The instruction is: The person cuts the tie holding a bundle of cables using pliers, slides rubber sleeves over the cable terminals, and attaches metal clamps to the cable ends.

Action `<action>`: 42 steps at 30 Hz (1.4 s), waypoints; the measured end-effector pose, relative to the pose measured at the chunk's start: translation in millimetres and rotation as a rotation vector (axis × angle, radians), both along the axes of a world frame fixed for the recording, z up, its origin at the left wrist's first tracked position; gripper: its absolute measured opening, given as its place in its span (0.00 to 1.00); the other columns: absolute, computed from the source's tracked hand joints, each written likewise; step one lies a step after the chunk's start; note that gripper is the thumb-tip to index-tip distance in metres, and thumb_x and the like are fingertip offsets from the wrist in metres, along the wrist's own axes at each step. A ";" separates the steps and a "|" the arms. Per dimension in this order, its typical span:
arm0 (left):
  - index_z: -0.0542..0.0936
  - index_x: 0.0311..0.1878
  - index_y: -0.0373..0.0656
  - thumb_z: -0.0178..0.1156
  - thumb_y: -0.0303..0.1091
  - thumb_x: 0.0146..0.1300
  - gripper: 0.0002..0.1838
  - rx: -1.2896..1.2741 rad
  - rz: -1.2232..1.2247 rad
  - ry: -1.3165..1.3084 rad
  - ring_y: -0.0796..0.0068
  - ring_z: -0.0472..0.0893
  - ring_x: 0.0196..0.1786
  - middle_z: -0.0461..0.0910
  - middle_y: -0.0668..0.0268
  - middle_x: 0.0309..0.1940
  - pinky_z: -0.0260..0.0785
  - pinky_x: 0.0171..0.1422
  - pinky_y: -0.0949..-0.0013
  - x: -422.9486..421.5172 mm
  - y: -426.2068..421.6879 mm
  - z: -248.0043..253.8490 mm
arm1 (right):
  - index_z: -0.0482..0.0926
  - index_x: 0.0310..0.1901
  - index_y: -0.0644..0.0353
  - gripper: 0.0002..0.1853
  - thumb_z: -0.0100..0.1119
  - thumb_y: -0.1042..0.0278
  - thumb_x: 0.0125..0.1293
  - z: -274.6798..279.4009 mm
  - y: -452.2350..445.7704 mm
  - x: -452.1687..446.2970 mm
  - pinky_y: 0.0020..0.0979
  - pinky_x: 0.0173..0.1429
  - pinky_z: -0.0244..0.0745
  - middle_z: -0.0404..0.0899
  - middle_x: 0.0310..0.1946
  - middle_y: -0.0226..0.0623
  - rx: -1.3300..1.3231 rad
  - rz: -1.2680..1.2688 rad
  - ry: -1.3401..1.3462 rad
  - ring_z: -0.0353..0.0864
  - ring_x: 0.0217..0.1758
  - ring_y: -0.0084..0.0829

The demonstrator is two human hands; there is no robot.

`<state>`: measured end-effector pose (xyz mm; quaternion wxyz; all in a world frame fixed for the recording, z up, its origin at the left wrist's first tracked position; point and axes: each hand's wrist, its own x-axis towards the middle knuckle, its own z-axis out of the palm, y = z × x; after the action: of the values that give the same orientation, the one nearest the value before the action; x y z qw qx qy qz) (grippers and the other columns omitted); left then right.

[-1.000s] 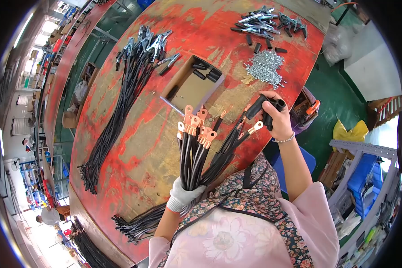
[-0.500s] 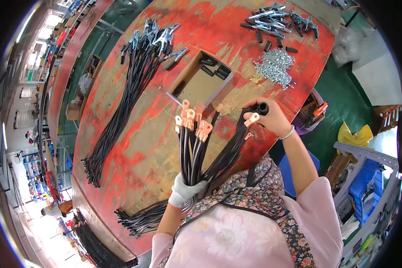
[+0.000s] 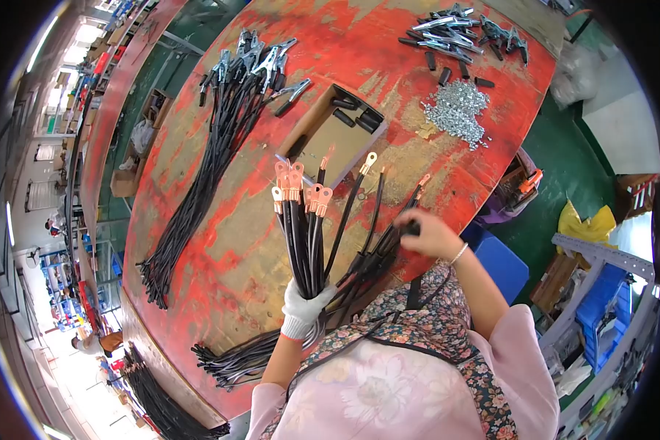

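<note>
My left hand, in a white glove, is wrapped round a bundle of black cables. Copper ring lugs cap their upper ends, and the tails run down to the lower left. My right hand, bare with a bracelet at the wrist, is slightly blurred, its fingers closed on a black sleeve. Beside it, more lugged cables fan out from the bundle, one with a brighter lug. Black sleeves sit partway down some of these cables.
An open cardboard box with several black sleeves stands ahead on the worn red table. Finished-looking cables with metal clamps lie at left. Loose clamps and a heap of small metal parts lie at the far right.
My right hand has moved down and slightly left, away from the lug it was at. Several lugged cables now stand spread apart. My left hand keeps its grip.
</note>
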<state>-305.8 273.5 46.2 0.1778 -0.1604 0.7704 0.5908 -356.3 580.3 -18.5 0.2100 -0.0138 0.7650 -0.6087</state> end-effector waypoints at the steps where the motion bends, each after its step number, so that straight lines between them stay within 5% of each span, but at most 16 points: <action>1: 0.76 0.48 0.36 0.69 0.20 0.46 0.23 0.003 -0.006 -0.004 0.78 0.80 0.37 0.81 0.66 0.38 0.74 0.41 0.72 -0.8 1.7 1.5 | 0.76 0.49 0.63 0.19 0.62 0.65 0.57 5.5 6.0 -6.3 0.33 0.43 0.77 0.80 0.38 0.39 -0.244 -0.221 -0.037 0.81 0.39 0.33; 6: 0.76 0.45 0.37 0.69 0.20 0.45 0.21 -0.034 -0.030 0.005 0.79 0.79 0.36 0.81 0.66 0.35 0.73 0.41 0.73 0.7 8.1 3.0 | 0.77 0.47 0.62 0.14 0.62 0.67 0.62 50.0 13.7 -43.0 0.24 0.36 0.75 0.82 0.34 0.34 -0.958 -0.898 -0.229 0.81 0.35 0.27; 16: 0.77 0.40 0.36 0.70 0.22 0.46 0.17 -0.057 -0.088 -0.024 0.79 0.79 0.32 0.80 0.67 0.31 0.73 0.39 0.74 8.8 7.2 -2.3 | 0.74 0.44 0.62 0.11 0.62 0.67 0.63 38.1 -3.0 -52.9 0.30 0.42 0.77 0.81 0.40 0.40 -1.249 -1.142 -0.297 0.83 0.44 0.37; 23: 0.77 0.37 0.36 0.71 0.25 0.47 0.15 -0.073 -0.115 -0.047 0.81 0.79 0.32 0.81 0.67 0.30 0.72 0.38 0.74 7.2 14.2 9.6 | 0.72 0.45 0.63 0.12 0.61 0.69 0.64 50.5 -2.1 -49.0 0.33 0.45 0.80 0.79 0.41 0.41 -1.273 -1.113 -0.281 0.83 0.45 0.41; 28: 0.78 0.37 0.36 0.70 0.26 0.48 0.14 -0.086 -0.153 -0.057 0.81 0.78 0.32 0.81 0.68 0.30 0.72 0.38 0.74 5.9 14.0 10.6 | 0.70 0.53 0.65 0.17 0.58 0.73 0.64 65.4 -3.2 -43.6 0.39 0.50 0.81 0.79 0.43 0.44 -1.152 -0.836 0.038 0.83 0.46 0.44; 33: 0.78 0.37 0.37 0.71 0.26 0.47 0.14 -0.081 -0.182 -0.056 0.82 0.78 0.32 0.81 0.68 0.29 0.72 0.38 0.75 6.4 19.1 15.9 | 0.67 0.57 0.66 0.20 0.57 0.73 0.64 58.6 -10.3 -37.6 0.43 0.52 0.81 0.79 0.44 0.45 -1.167 -0.647 0.046 0.82 0.49 0.45; 42: 0.78 0.35 0.37 0.70 0.25 0.48 0.12 -0.071 -0.194 -0.066 0.82 0.77 0.32 0.80 0.69 0.29 0.72 0.38 0.75 2.8 17.8 17.0 | 0.72 0.54 0.63 0.23 0.66 0.78 0.57 54.3 5.5 -34.1 0.19 0.35 0.76 0.81 0.38 0.31 -0.827 -0.684 -0.086 0.81 0.36 0.19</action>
<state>-303.1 291.3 63.2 0.2538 -0.1107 0.7966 0.5374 -390.4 585.8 35.8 0.0078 0.1796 0.4129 -0.8928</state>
